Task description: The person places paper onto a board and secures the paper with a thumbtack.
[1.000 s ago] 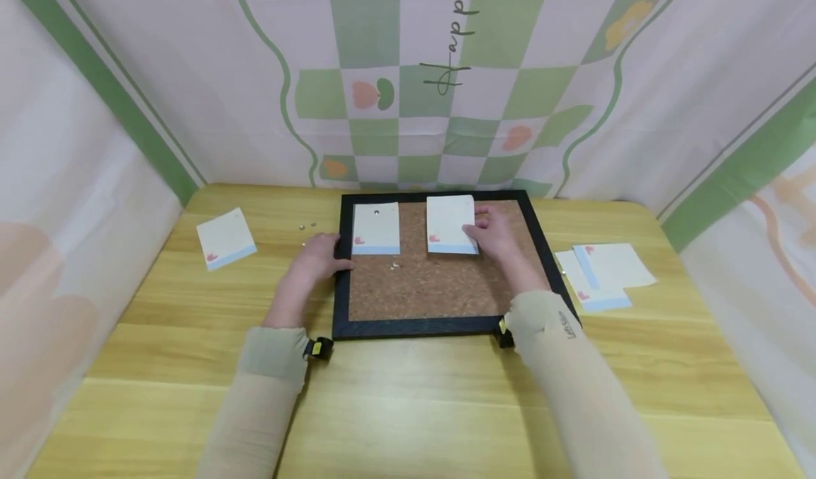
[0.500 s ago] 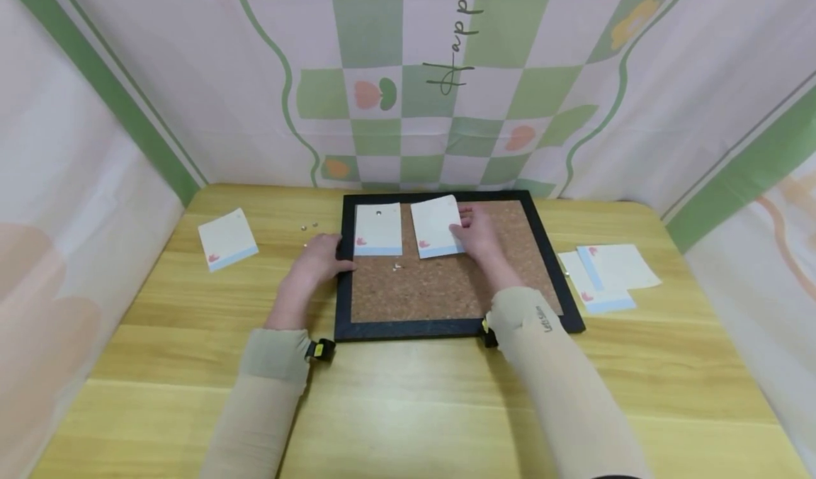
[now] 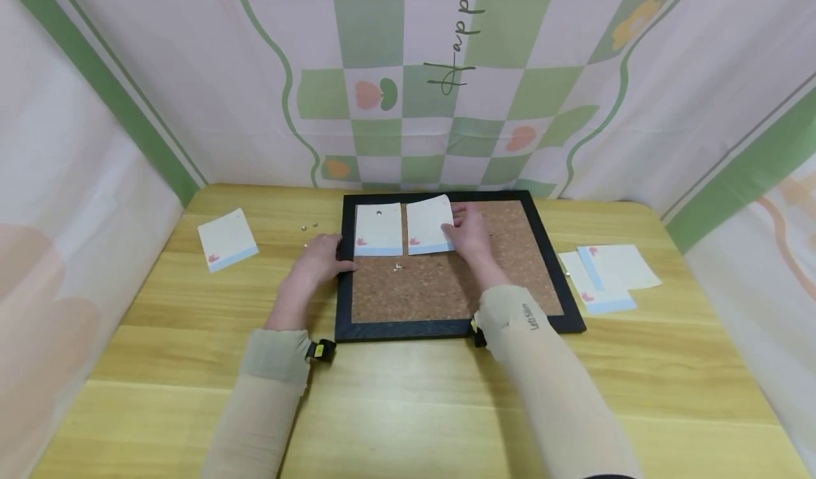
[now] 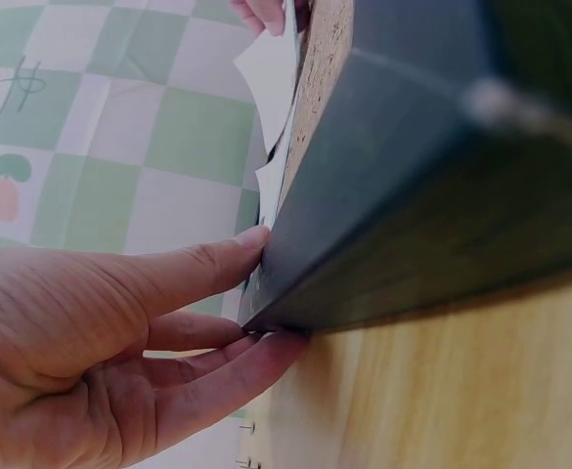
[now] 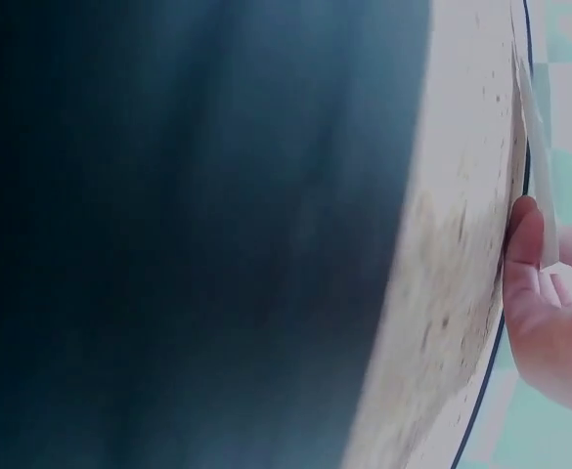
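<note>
My right hand (image 3: 469,234) pinches the right edge of a white note card (image 3: 429,225) with a blue bottom strip, over the framed corkboard (image 3: 414,298). In the right wrist view the thumb is on one side of the card (image 5: 538,147) and the fingers on the other. Left of it, a second note card (image 3: 377,231) lies on the cork with a pushpin (image 3: 379,213) near its top. My left hand (image 3: 316,258) holds the board's left frame edge; the left wrist view shows the thumb (image 4: 202,269) on the frame's face and the fingers against its side.
Small pushpins (image 3: 398,267) lie on the cork, and a few more pins (image 3: 304,228) on the table left of the board. A loose note card (image 3: 227,239) lies at the far left. Overlapping note cards (image 3: 621,265) lie right of the board. A patterned curtain (image 3: 370,47) stands behind.
My right hand has moved the note card leftward, close beside the pinned card; it tilted on the way and now sits straighter. The left hand has stayed at the frame.
</note>
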### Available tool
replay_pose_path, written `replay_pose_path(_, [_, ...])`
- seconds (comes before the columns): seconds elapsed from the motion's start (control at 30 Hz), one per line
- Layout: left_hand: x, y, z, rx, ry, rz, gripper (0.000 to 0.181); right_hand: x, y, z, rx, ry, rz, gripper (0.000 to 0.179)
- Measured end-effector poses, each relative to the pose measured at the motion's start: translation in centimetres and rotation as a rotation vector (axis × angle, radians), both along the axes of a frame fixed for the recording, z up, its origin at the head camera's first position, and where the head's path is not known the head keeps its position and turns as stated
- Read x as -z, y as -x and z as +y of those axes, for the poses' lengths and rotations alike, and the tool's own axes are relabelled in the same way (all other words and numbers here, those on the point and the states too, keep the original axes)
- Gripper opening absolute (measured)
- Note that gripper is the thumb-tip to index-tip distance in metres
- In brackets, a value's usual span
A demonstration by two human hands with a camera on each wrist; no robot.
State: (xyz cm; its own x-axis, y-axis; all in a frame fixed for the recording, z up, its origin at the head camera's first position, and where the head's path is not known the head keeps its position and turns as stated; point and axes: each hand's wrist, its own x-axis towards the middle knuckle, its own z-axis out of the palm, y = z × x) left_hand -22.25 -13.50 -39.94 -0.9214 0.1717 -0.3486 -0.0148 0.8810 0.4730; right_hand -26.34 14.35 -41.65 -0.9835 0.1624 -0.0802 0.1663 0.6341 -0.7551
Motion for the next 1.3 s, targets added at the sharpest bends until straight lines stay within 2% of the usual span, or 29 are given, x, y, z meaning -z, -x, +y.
replay_pose_path(0.3, [0.0,-0.2,0.2,0.000,-0.002,0.009,0.072,0.0,0.1,-1.1,0.041,-0.089,0.012,0.036])
replay_pose_path(0.6, [0.2,-0.2,0.2,0.001,-0.009,0.020,0.071,0.1,0.4,-1.7,-0.041,-0.278,0.020,0.017])
replay_pose_path(0.83, [0.1,-0.1,0.1,0.005,-0.007,0.015,0.074,-0.2,0.4,-1.9,-0.057,-0.283,-0.013,0.021])
replay_pose_path(1.17, [0.2,-0.1,0.1,0.003,-0.001,0.019,0.072,-0.3,0.3,-2.0,-0.140,-0.331,-0.045,0.029])
replay_pose_path(1.3, [0.2,-0.1,0.0,0.001,-0.004,0.017,0.073,-0.6,0.1,-2.1,-0.203,-0.386,-0.049,0.032])
